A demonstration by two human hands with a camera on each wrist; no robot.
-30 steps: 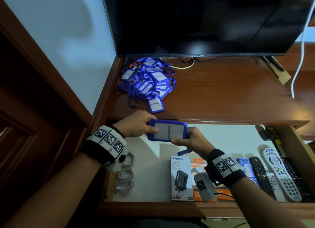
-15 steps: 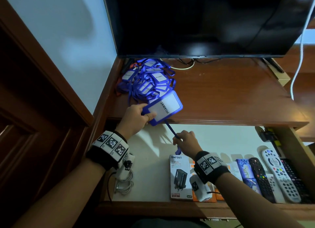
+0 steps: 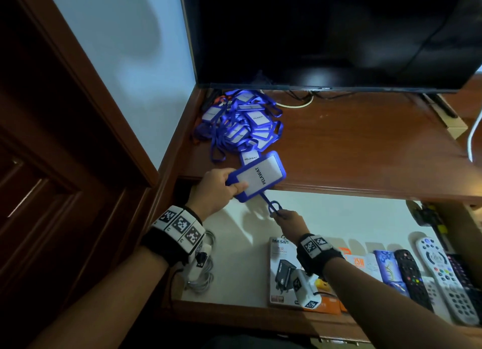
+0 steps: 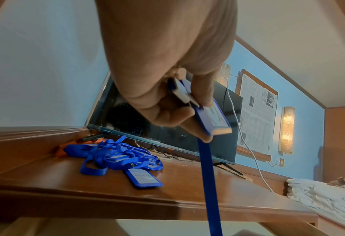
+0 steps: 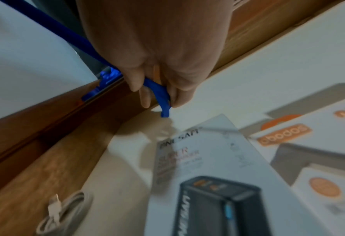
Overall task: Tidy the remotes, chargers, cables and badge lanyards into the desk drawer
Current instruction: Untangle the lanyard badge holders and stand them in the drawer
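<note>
My left hand (image 3: 221, 189) pinches a blue badge holder (image 3: 260, 176) marked PELAWAT by its corner, above the desk's front edge; the same badge holder (image 4: 212, 116) shows between thumb and fingers in the left wrist view. Its blue lanyard strap (image 3: 272, 206) runs down to my right hand (image 3: 289, 219), which grips the strap (image 5: 159, 94) taut over the open drawer (image 3: 339, 218). A pile of blue badge lanyards (image 3: 242, 124) lies on the desk (image 3: 352, 145) at the back left. Inside the drawer lie coiled white cables (image 3: 206, 275), charger boxes (image 3: 281, 267) and remotes (image 3: 443, 275).
A dark TV screen (image 3: 326, 35) stands at the back of the desk, with a white cord (image 3: 472, 137) hanging at the right. A wooden door frame (image 3: 78, 87) rises on the left. The drawer's left half shows bare white lining (image 3: 247, 247).
My left hand lifted the badge holder up and tilted it over the desk edge. My right hand let go of the holder, slid down the strap and pulled it taut.
</note>
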